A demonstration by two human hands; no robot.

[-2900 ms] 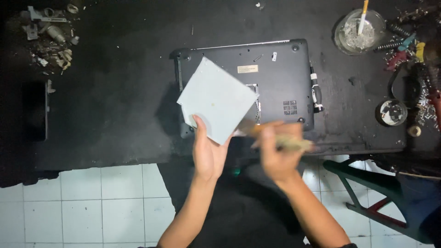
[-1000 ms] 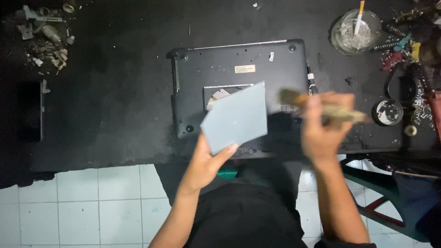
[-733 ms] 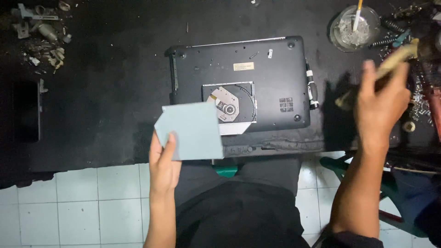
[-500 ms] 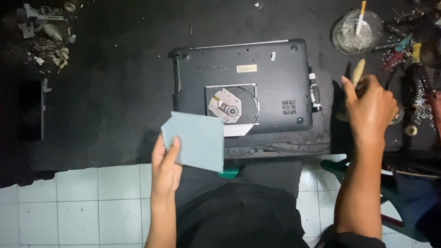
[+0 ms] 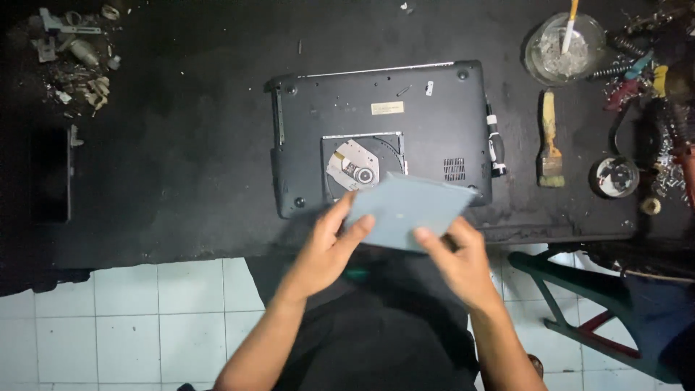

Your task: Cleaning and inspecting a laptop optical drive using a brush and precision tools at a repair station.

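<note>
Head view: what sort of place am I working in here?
Likely an electronics repair bench: an upturned laptop with its drive bay open, a brush, and loose tools and parts on a black table.

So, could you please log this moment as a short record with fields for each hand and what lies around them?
left hand: grips the left edge of the grey panel
right hand: grips the panel's lower right edge
panel: held tilted over the laptop's near edge
laptop: lies bottom up on the black table, round drive bay uncovered
brush: lies right of the laptop, untouched
glass bowl: far right corner
</note>
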